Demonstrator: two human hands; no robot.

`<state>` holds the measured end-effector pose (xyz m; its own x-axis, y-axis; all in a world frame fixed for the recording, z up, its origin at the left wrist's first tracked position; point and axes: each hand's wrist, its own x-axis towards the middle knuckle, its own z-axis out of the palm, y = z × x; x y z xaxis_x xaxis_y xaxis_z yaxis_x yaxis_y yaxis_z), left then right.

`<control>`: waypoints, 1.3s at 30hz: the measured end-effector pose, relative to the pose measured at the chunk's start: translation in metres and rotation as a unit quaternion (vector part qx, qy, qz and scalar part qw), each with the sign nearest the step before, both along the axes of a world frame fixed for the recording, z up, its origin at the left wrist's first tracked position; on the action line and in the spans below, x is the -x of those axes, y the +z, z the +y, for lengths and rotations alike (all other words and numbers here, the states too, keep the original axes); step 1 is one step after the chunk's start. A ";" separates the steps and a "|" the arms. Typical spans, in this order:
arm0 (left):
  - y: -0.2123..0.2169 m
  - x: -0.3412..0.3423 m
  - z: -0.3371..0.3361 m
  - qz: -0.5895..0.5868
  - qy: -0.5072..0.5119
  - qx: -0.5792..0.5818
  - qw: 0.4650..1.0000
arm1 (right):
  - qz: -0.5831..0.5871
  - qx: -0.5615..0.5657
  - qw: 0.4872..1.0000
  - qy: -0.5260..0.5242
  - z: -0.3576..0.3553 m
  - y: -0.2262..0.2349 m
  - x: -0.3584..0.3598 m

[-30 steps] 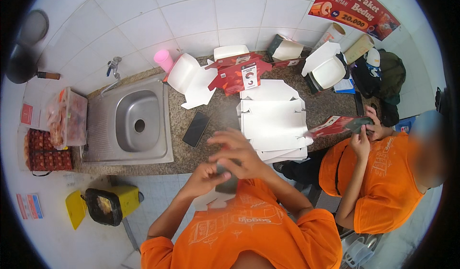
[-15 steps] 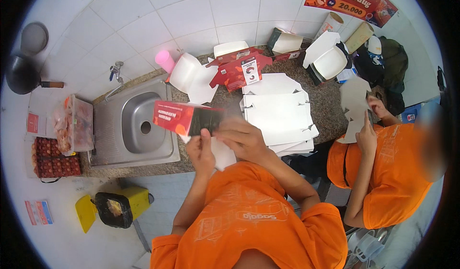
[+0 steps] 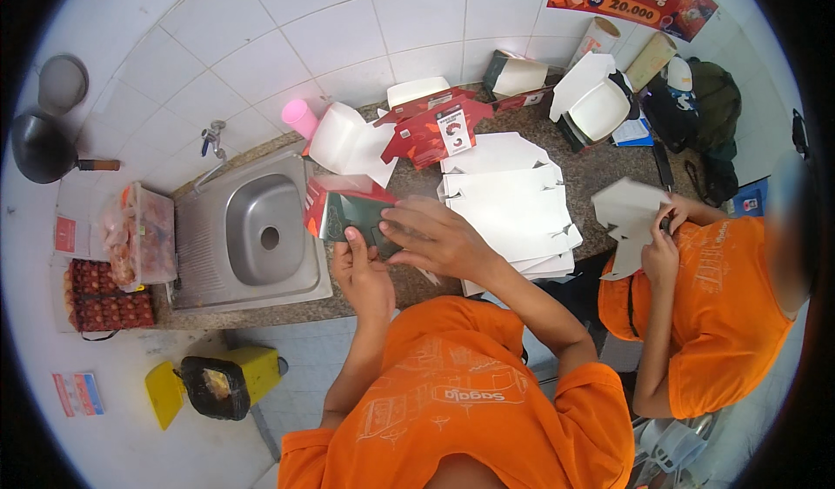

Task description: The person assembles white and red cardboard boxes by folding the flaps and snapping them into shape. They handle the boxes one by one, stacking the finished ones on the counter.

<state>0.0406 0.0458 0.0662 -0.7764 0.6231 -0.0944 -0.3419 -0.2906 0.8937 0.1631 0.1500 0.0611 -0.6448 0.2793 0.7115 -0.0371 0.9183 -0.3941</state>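
Between my two hands, above the counter's front edge by the sink, is a partly folded red and dark green paperboard food box (image 3: 358, 214). From below, my left hand (image 3: 365, 277) grips its lower edge, the thumb on the green side. My right hand (image 3: 442, 235) presses its fingers along the box's right end. Just right of it lies a stack of flat white box blanks (image 3: 504, 215). Behind stand red printed boxes (image 3: 426, 139) and an opened white-lined box (image 3: 341, 144).
Left is a steel sink (image 3: 318, 267) with a tap (image 3: 211, 139), beside a plastic tub (image 3: 159, 237) and egg trays (image 3: 109, 293). A pink cup (image 3: 300, 117) stands behind. A yellow bin (image 3: 258, 371) is below. At right, a co-worker holds a cardboard blank (image 3: 622, 212).
The box has turned in my hands, showing more of its green side; the white flap below it no longer shows. The co-worker's blank has moved lower and to the left.
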 end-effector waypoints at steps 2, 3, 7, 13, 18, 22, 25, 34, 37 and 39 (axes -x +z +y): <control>0.000 0.001 -0.002 -0.016 -0.025 -0.007 1.000 | -0.019 -0.019 1.000 -0.002 0.002 -0.002 0.001; 0.002 -0.001 -0.002 -0.025 -0.036 -0.010 0.999 | -0.028 -0.028 0.999 -0.006 0.003 -0.001 0.001; 0.007 -0.003 0.000 0.060 -0.052 -0.011 0.997 | -0.021 0.021 0.999 0.015 0.002 0.005 0.004; -0.009 -0.009 -0.005 0.094 -0.083 0.013 0.992 | 0.115 0.057 0.990 -0.064 -0.009 0.002 0.013; -0.004 -0.015 -0.007 -0.027 -0.122 -0.014 0.992 | 0.099 0.136 0.985 -0.043 -0.005 0.016 0.008; 0.028 0.076 -0.049 0.279 -0.240 0.002 0.930 | 0.025 0.318 0.948 -0.002 0.015 0.037 -0.023; 0.055 0.090 -0.038 0.342 -0.223 -0.005 0.913 | 0.000 0.444 0.892 0.092 0.035 0.060 -0.037; -0.099 0.048 -0.051 -0.104 -0.429 -0.143 0.886 | 0.044 0.675 0.639 0.367 0.045 0.004 0.003; -0.062 0.057 -0.058 -0.095 -0.326 0.022 0.940 | 0.069 0.638 0.758 0.118 0.034 0.000 -0.026; -0.055 0.068 -0.054 -0.045 -0.301 0.116 0.946 | 0.143 0.709 0.680 0.122 0.007 -0.050 -0.035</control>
